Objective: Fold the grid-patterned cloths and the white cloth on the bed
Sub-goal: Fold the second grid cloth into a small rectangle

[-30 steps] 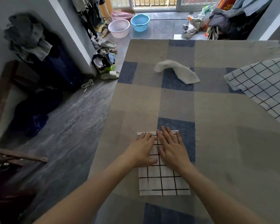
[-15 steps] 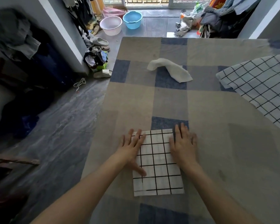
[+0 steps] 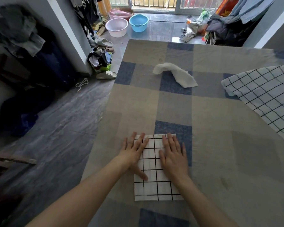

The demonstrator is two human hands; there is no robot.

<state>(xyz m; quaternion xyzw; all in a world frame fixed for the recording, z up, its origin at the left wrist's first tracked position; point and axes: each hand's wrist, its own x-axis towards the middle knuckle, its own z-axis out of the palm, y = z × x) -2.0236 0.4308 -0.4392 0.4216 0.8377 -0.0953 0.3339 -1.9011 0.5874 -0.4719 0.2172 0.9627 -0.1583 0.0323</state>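
A folded grid-patterned cloth, white with black lines, lies as a neat rectangle near the bed's front edge. My left hand lies flat on its left side with fingers spread. My right hand lies flat on its right side, fingers straight. A larger grid-patterned cloth is spread out at the right edge of the bed. A crumpled white cloth lies further back in the middle of the bed.
The bed has a beige and blue check cover. On the grey floor to the left lie slippers and a pile of clothes. Two basins stand near the balcony door. Clothes hang on the left wall.
My hands have slid apart from the cloth's centre towards its left and right sides, staying flat on it. The view has shifted slightly.
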